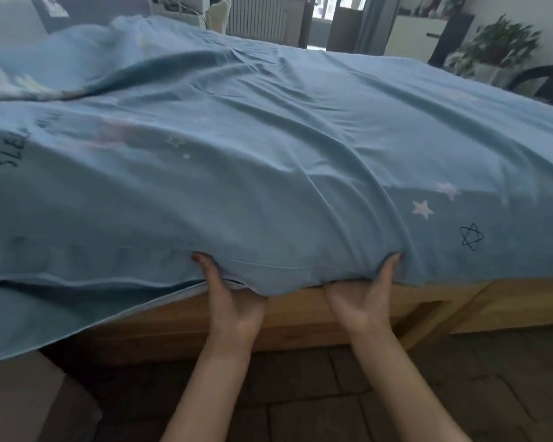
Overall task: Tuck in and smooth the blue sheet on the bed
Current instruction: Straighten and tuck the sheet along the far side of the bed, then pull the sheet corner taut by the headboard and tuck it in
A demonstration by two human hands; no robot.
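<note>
One blue sheet (268, 173) over one bed with a wooden frame (300, 317). Two hands at the near edge: left hand (227, 298), right hand (364, 295), each with the thumb on top of the hem and the fingers hidden under it. Printed stars on the sheet: two solid pale ones, two drawn in outline, four clear in all; other marks too blurred to count. One radiator (257, 15). One potted plant (498, 46).

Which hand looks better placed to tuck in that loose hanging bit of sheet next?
Probably the left hand: the blue sheet hangs loose over the wooden bed frame on its side, while the right hand is farther away.
</note>
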